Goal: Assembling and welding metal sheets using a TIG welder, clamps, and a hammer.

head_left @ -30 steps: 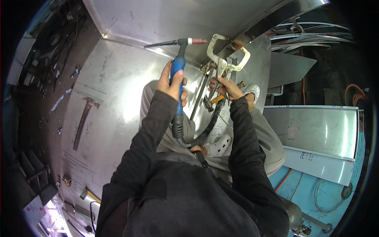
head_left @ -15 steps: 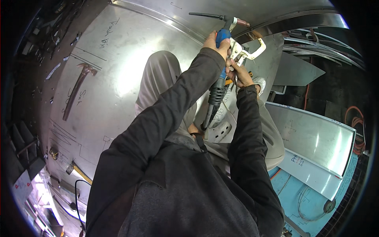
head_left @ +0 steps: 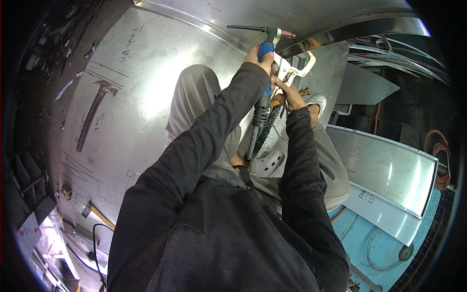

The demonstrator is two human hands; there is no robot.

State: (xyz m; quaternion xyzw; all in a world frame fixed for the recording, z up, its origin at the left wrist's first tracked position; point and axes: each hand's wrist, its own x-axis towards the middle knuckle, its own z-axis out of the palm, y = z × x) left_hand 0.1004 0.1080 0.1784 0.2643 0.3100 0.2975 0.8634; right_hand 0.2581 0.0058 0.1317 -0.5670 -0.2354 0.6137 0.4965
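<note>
My left hand point(head_left: 259, 61) is closed around the blue handle of a TIG welding torch point(head_left: 266, 48). Its long black back cap points left and its reddish nozzle points right. From the handle a ribbed black sleeve and cable point(head_left: 260, 117) run down between my legs. Just right of the torch is a pale locking C-clamp point(head_left: 307, 65), its curved jaw facing away from me. My right hand point(head_left: 291, 95) has its fingers closed at the clamp's handle end, close against the torch; the exact grip is partly hidden.
I sit on a sheet-metal surface point(head_left: 146, 63) carrying a hammer point(head_left: 92, 114), a tape measure point(head_left: 65, 191) and a yellow-handled tool point(head_left: 99, 214). An upright steel panel point(head_left: 331, 17) stands ahead. Right are metal strips point(head_left: 394, 58), a bent sheet panel point(head_left: 384, 170) and a coiled orange hose point(head_left: 440, 168).
Both hands, the torch and the clamp have shifted slightly left, and the torch head sits a little lower. The hammer and panels stay where they were.
</note>
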